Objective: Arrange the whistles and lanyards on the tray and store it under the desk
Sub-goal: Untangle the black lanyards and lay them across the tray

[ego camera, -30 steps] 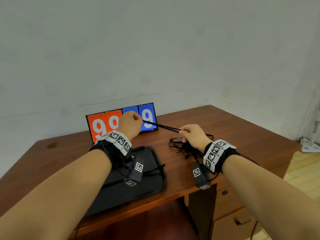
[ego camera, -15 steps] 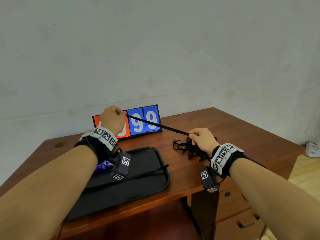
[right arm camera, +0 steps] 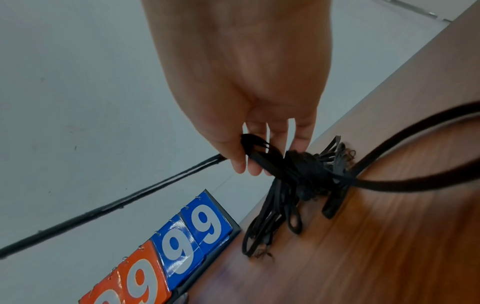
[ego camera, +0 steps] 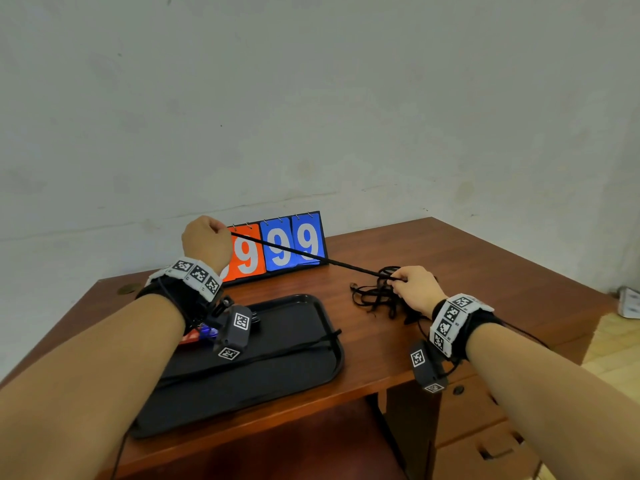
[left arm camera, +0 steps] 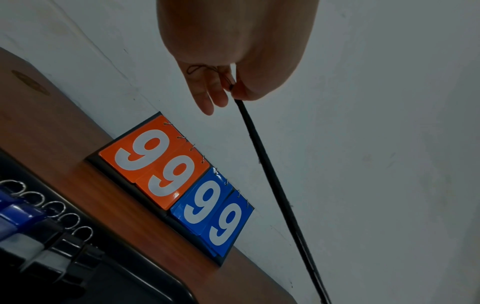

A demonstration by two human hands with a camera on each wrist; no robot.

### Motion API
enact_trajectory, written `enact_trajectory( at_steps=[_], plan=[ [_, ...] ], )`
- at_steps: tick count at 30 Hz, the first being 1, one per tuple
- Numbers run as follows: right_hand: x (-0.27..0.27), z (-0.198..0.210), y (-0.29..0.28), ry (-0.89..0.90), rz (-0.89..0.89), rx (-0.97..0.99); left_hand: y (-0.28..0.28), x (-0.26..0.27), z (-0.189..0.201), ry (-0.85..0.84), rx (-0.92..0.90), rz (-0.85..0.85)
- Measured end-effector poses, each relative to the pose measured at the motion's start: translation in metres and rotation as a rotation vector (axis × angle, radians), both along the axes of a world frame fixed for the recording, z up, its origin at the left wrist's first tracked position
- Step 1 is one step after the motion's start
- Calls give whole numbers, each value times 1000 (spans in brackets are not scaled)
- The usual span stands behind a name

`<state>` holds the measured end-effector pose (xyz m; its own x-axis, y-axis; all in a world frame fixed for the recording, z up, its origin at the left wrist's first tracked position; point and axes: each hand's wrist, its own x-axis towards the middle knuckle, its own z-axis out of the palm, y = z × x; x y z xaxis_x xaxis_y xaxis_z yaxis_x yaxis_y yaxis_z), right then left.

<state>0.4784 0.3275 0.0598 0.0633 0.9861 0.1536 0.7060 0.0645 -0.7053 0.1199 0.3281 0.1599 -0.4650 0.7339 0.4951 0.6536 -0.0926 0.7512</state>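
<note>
A black lanyard (ego camera: 311,258) (left arm camera: 272,185) (right arm camera: 109,207) is stretched taut between my two hands above the desk. My left hand (ego camera: 207,240) (left arm camera: 231,90) pinches its thin end up in front of the scoreboard. My right hand (ego camera: 412,285) (right arm camera: 249,160) pinches the other end just above a tangled pile of black lanyards (ego camera: 377,296) (right arm camera: 306,181) on the desk. The black tray (ego camera: 298,368) lies at the near left, with a lanyard (ego camera: 277,355) stretched across it and several whistles (ego camera: 201,334) (left arm camera: 31,232) at its far left, partly hidden by my left wrist.
An orange and blue flip scoreboard (ego camera: 277,247) (left arm camera: 179,185) (right arm camera: 187,238) showing nines stands at the back of the wooden desk (ego camera: 467,258), against the wall. Drawers (ego camera: 467,410) sit under the desk on the right, with an open knee space below the tray.
My left hand has moved left and up, drawing the lanyard longer and tighter. My right hand has stayed at the pile, still pinching the strap.
</note>
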Motion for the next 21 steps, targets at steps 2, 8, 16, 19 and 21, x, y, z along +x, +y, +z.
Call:
enact_trajectory(
  at_steps=[2, 8, 16, 19, 21],
  plan=[
    [-3, 0, 0, 35, 3, 14, -3, 2, -1, -18, -26, -45],
    [-21, 11, -3, 76, 105, 69, -8, 30, -6, -13, -169, -270],
    [-38, 25, -4, 187, 216, 119, -10, 107, -23, 97, -323, -587],
    [-40, 25, -7, 189, 263, 109, -7, 133, -37, 141, -436, -702],
    [-39, 24, -9, 204, 297, 113, -6, 146, -46, 113, -503, -763]
  ],
)
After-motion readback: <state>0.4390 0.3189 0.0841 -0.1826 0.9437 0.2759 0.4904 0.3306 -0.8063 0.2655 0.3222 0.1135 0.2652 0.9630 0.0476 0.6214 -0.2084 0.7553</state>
